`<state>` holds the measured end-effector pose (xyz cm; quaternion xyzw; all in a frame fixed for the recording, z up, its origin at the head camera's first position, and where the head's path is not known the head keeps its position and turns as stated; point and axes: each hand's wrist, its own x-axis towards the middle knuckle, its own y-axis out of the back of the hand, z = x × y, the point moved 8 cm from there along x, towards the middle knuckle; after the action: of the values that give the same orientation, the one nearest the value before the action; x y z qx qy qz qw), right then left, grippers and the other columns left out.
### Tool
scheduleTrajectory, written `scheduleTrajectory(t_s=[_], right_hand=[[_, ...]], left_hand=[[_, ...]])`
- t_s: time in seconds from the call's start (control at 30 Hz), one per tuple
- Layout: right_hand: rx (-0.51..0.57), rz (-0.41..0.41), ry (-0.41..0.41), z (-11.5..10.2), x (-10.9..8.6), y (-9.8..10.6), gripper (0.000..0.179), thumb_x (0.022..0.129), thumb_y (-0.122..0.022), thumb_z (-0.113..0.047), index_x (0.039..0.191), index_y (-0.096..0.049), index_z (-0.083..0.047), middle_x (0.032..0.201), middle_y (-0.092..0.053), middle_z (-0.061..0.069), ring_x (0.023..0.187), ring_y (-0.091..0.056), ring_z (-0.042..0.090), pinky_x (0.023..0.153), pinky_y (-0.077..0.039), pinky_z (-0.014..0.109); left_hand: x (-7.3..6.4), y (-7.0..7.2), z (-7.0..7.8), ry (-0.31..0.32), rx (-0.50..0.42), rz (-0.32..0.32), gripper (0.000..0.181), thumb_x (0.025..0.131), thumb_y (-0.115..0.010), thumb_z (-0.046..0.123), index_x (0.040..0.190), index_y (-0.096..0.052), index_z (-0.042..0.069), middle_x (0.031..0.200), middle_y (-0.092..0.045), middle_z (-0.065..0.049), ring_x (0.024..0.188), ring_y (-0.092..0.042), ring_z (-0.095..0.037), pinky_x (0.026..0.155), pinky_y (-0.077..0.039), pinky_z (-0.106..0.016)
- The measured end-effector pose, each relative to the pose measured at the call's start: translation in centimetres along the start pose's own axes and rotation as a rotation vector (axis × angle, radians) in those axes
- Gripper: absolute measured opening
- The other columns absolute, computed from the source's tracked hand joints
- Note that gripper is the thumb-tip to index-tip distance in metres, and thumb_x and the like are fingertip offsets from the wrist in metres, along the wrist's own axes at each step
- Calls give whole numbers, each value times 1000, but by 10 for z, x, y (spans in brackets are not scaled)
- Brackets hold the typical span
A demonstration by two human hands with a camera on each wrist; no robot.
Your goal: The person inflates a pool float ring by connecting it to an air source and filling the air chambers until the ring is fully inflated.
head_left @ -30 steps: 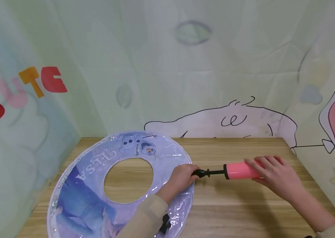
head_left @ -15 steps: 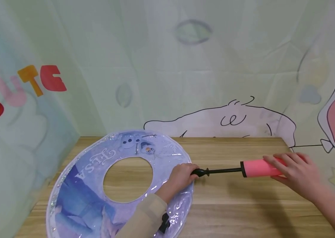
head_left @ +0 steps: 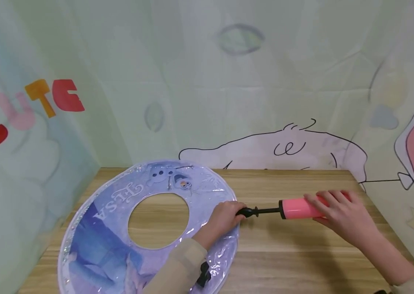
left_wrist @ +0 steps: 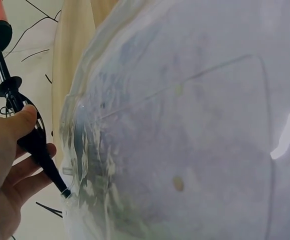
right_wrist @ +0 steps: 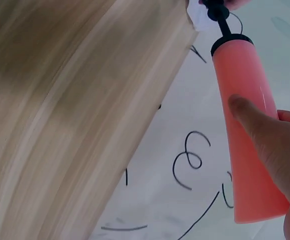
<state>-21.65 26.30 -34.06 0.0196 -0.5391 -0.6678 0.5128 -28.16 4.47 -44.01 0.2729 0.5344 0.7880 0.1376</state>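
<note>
A blue and lilac inflatable swim ring (head_left: 111, 228) printed with a snowman lies at the left. My left hand (head_left: 225, 218) grips the black handle and nozzle end (left_wrist: 32, 137) of a hand pump at the ring's right edge. In the left wrist view the nozzle tip meets the ring's clear valve (left_wrist: 69, 192). My right hand (head_left: 344, 216) is wrapped round the pink pump barrel (head_left: 299, 208), seen also as the coral barrel (right_wrist: 242, 125) in the right wrist view. A short length of black rod (head_left: 268, 210) shows between handle and barrel. The pump is held roughly level above the table.
The wooden table (head_left: 284, 261) ends at a printed curtain (head_left: 192, 81) at the back, and further curtain panels stand at both sides. The ring covers much of the table's left half.
My right hand pulled the barrel right, lengthening the exposed rod, then pushed it back left toward my left hand. My left hand and the ring stayed put.
</note>
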Motion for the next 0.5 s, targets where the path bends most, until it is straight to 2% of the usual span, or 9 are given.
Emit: scheduleTrajectory(t_s=[0.17,0.37,0.43,0.5], right_hand=[[-8,24,9,-13,8,-8,63,98,-10,-51,112,-59,-14,90,-58,14,80,-56,34,67,-42,48],[-25,-9,12,-25,17,-21,64,98,-9,-50,113,-60,-14,91,-58,13,81,-55,34,68,-41,46],[-31,-30,13,-28,20,-26,46,96,-33,-48,113,-59,-14,91,-58,13,82,-55,34,69,-41,46],[-39,-47,11,-32,23,-30,40,86,-58,-45,113,-59,-15,92,-58,12,82,-56,33,70,-41,46]], left_hand=[[0,0,1,-4,-6,-6,28,81,-69,25,106,-67,15,98,-70,2,88,-65,-13,76,-51,-27],[1,-2,1,1,-6,-5,28,81,-69,24,107,-67,14,98,-70,1,88,-65,-13,76,-51,-28],[2,-2,1,2,-6,-1,27,81,-69,24,106,-68,14,97,-70,1,88,-65,-13,75,-51,-27],[2,-3,1,-2,-7,6,25,81,-69,24,105,-68,14,95,-70,1,86,-65,-12,74,-51,-27]])
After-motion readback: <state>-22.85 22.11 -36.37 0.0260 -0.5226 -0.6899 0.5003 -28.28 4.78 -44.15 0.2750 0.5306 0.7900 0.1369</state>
